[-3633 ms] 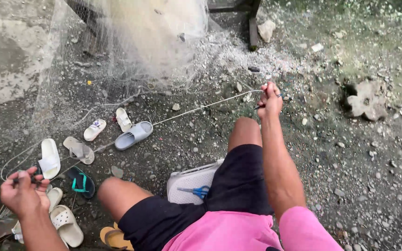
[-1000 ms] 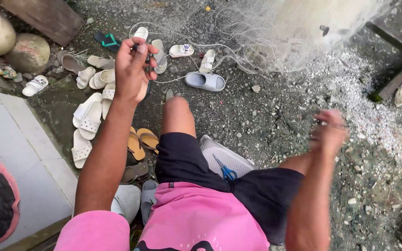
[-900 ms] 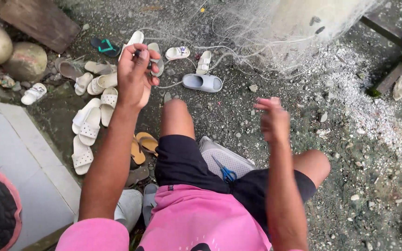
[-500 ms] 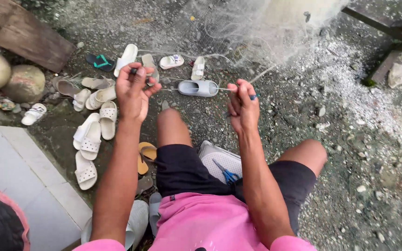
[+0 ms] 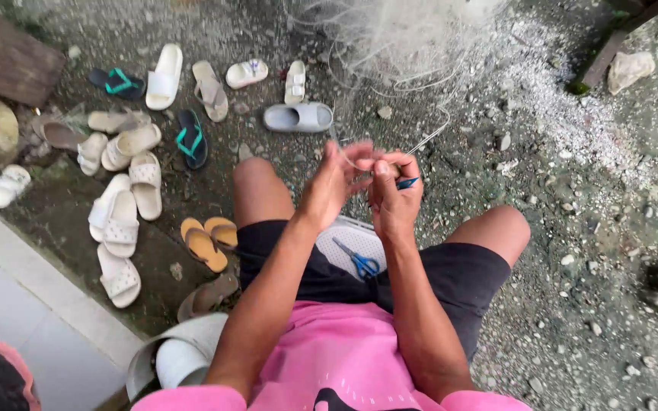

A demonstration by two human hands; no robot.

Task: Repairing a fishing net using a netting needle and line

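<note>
The left hand (image 5: 334, 183) and right hand (image 5: 394, 194) meet above the knees, both pinching a thin white line (image 5: 428, 138) running to the net (image 5: 405, 34); the right also grips a blue tool (image 5: 407, 183); blue scissors (image 5: 359, 261) lie on the lap.

Fine translucent fishing net (image 5: 413, 34) – thin, pale nylon-like mesh. Rough gravel ground (image 5: 573, 304), matt and gritty. Smooth rubbery sandals (image 5: 127, 213) – dull white. Scissors (image 5: 359, 260): glossy blue plastic handles.

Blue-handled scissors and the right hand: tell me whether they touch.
Apart. The head view shows the blue-handled scissors on the white seat between the thighs, while the right hand is raised above, pinching line.
</note>
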